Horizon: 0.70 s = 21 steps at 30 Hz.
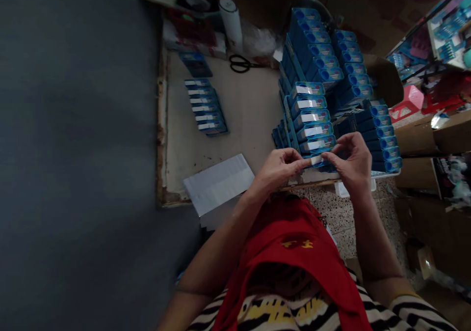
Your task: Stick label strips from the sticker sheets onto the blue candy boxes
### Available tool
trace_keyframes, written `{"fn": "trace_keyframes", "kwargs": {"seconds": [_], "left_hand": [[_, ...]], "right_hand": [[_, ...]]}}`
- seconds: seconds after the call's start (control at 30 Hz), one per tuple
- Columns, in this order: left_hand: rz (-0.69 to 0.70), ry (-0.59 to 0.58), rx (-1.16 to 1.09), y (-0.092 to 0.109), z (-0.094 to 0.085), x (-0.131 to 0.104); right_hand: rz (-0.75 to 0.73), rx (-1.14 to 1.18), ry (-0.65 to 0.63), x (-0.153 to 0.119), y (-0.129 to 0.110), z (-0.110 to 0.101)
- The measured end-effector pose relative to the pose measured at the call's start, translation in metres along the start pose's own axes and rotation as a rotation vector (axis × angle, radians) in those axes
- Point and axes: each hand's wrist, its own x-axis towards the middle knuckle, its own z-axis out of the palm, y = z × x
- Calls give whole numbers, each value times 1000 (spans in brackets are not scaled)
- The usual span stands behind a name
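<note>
Dim light, dark grey surface [73,149] at left, worn-edged pale table [252,115], speckled floor [335,218]

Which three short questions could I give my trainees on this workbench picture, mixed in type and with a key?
1. Multiple choice: What are the fingertips of the left hand and right hand at?
a) the apron
b) a white strip at the near end of a row of blue boxes
c) the floor

2. True or false: The scissors lie between the two hands.

3. Short answer: What pale thing sticks out past the near edge of the table, to the left of the left hand?

Key:
1. b
2. False; the scissors lie on the far part of the table.
3. A pale sheet.
</note>
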Motion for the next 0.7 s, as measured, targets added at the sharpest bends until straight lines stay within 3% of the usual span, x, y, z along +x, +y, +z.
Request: {"fn": "trace_keyframes", "kwargs": {"seconds": [0.1, 0.2, 0.3, 0.37, 0.4, 0.47, 0.57, 0.7], "left_hand": [[-46, -28, -96, -13, 6, 10], [-104, 41, -135, -32, 7, 21], [-44, 334, -96, -47, 1, 29], [123, 547, -97, -49, 0, 33], [215, 588, -110, -47, 1, 35], [347, 511, -150, -41, 10, 40], [382, 362, -162, -31, 36, 50], [383, 362, -150, -24, 58, 57]], "right_hand": [[47, 14, 20, 9, 21, -6], [225, 270, -172, 20, 46, -5], [261, 479, -296, 26, 58, -3], [208, 565, -327, 29, 57, 1], [186, 596, -341, 31, 54, 5], [174, 615, -376, 36, 49, 14], [193, 571, -413, 43, 41, 29], [150, 509, -414, 37, 28, 37]]}}
